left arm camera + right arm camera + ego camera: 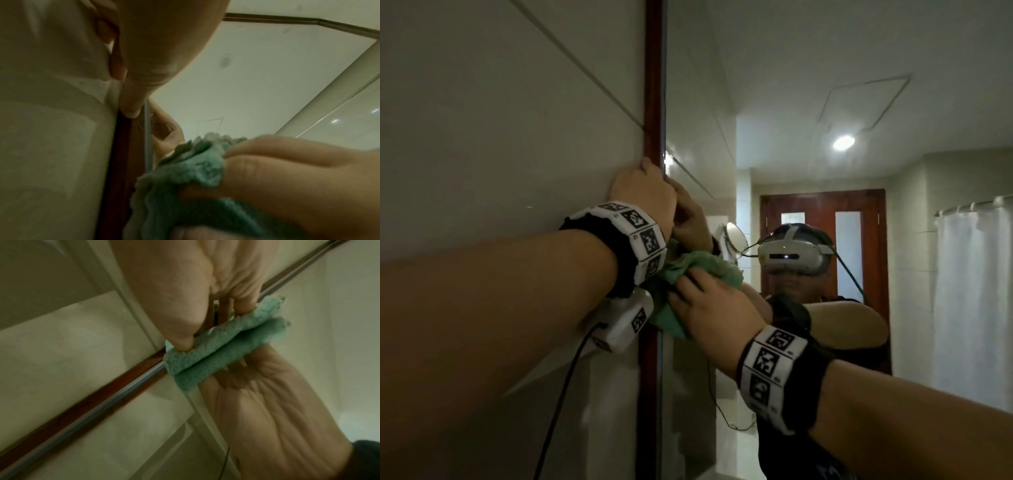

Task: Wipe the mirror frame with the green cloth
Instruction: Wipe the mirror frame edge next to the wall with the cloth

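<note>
Right hand [715,308] around green cloth [719,270]

Arms raised — left hand [643,195] above right hand [709,303], its fingers [688,281] curled

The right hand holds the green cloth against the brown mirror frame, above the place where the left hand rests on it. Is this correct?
Not quite. The green cloth is below the left hand, not above it, as the head view shows. Otherwise yes: the right hand holds it against the brown mirror frame, where the left hand rests.
</note>
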Motion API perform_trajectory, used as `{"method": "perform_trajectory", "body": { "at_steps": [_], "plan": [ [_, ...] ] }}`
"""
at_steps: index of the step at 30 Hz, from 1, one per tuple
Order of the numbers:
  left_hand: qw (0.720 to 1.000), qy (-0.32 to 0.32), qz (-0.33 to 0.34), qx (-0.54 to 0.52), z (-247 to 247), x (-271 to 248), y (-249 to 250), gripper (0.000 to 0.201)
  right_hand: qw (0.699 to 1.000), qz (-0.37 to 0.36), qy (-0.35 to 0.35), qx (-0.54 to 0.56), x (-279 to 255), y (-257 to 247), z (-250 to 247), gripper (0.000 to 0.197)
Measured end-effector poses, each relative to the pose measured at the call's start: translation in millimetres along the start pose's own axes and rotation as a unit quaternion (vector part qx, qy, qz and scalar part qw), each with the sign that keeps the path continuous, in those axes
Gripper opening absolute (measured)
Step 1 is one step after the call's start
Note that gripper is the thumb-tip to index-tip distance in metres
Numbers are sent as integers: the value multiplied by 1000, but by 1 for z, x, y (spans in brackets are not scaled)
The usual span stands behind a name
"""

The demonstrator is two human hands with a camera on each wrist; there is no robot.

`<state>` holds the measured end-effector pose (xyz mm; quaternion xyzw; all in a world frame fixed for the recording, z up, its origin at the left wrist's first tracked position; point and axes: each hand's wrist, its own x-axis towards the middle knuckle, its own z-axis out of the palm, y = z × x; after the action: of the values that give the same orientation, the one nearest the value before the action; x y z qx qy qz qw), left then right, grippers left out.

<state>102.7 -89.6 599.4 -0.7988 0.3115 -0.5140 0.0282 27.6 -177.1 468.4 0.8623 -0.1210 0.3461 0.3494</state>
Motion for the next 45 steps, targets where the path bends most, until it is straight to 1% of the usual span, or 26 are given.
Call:
{"method": "perform_trajectory", "body": {
  "at_steps": [2,3,4,5,6,7,10,13,15,17,18,21,22,24,25,26,27,30,32,34,36,39,41,44,45],
  "plan": [
    [1000,6,8,-6,5,2,0,51,998,38,42,11,5,17,-16,45],
    [1000,5,3,-14,8,4,-1,50,997,62,54,-2,15,30,-28,41],
    [999,5,-11,-31,11,6,-1,50,995,83,49,-14,29,46,-40,42],
    [999,0,-25,-46,14,7,-2,51,994,102,44,-17,45,60,-55,49],
    [998,-1,-32,-53,15,8,-2,50,992,121,42,-18,62,72,-70,55],
    [998,1,-32,-57,16,8,-1,48,990,135,45,-26,79,80,-81,57],
    [996,12,-44,-80,18,9,1,39,989,139,32,-47,127,87,-100,50],
    [994,18,-61,-89,19,10,1,39,990,135,3,-50,152,83,-97,43],
    [997,18,-35,-66,15,8,-1,38,990,130,18,-42,149,76,-90,41],
    [998,23,-7,-52,13,6,-3,36,992,110,57,-32,133,65,-81,39],
    [998,27,-5,-54,12,5,-4,36,993,100,64,-14,123,59,-74,38],
    [998,40,-5,-43,13,3,-4,39,993,89,57,44,89,41,-47,39],
    [998,41,-3,-37,13,2,-4,38,995,73,54,46,77,35,-39,40],
    [999,38,-8,-36,12,1,-4,38,999,43,20,14,59,24,-26,49],
    [999,32,-10,-37,11,0,-5,38,999,38,5,6,51,21,-24,50],
    [999,28,-6,-38,11,-1,-4,38,999,41,23,0,48,20,-24,49],
    [999,24,0,-32,10,-2,-4,38,998,44,49,3,50,19,-28,47],
    [999,24,2,-35,10,0,-5,38,995,81,57,31,81,34,-42,39],
    [998,23,-5,-63,11,1,-6,40,992,106,51,39,102,44,-59,42],
    [996,27,-13,-86,10,2,-6,44,992,117,46,15,112,48,-69,44],
    [996,29,-16,-83,11,0,-4,44,992,118,29,18,108,44,-70,48],
    [998,26,-14,-51,13,-3,-1,41,992,109,37,48,91,38,-54,45],
    [999,23,-1,-25,18,-8,1,39,995,87,41,39,79,29,-38,43],
    [1000,20,4,-13,28,-26,7,40,993,97,40,45,58,12,-20,38],
    [1000,11,5,-9,31,-35,10,42,993,95,42,47,50,7,-16,40]
  ]
}}
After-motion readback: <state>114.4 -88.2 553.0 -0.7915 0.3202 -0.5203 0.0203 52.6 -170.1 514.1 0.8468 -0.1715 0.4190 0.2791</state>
